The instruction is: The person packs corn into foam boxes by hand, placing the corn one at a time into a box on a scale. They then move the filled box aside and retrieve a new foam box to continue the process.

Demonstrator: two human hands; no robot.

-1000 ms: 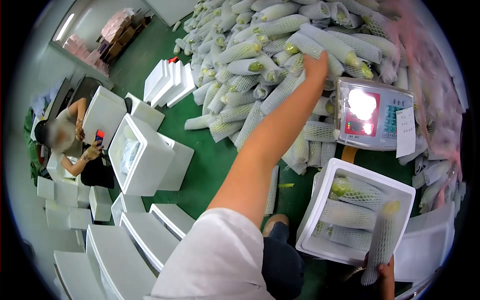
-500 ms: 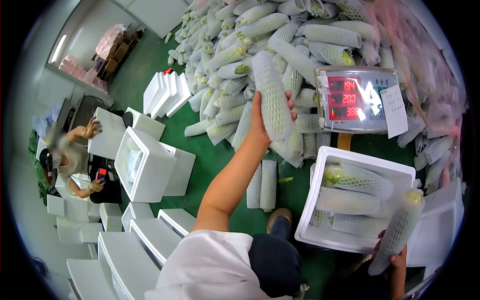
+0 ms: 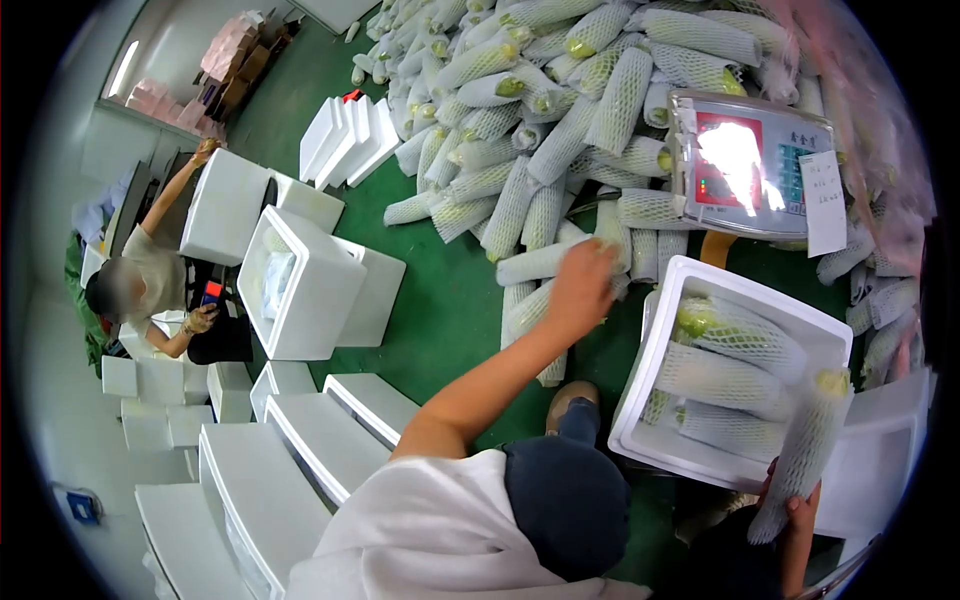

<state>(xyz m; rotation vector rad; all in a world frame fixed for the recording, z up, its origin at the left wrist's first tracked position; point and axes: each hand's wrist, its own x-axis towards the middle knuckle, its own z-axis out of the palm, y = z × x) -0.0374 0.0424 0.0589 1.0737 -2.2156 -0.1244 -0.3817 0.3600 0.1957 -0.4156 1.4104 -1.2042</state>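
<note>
Left hand (image 3: pixel 580 288) on netted corn ear (image 3: pixel 540 263), frame centre, grip blurred, cannot tell | right hand (image 3: pixel 797 512) clasps upright ear (image 3: pixel 808 450), lower right, by foam box (image 3: pixel 760 297) | risk: your low hold may let it tip out.

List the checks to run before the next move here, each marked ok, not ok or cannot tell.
1. Right hand grips its foam-netted vegetable: ok.
2. Left hand grips a piece at the edge of the pile: cannot tell, blurred.
3. White foam box has room: ok, part of its floor is bare.
4. Scale display readable: not ok, glare.
5. Box sits on the weighing platform: cannot tell.
</note>
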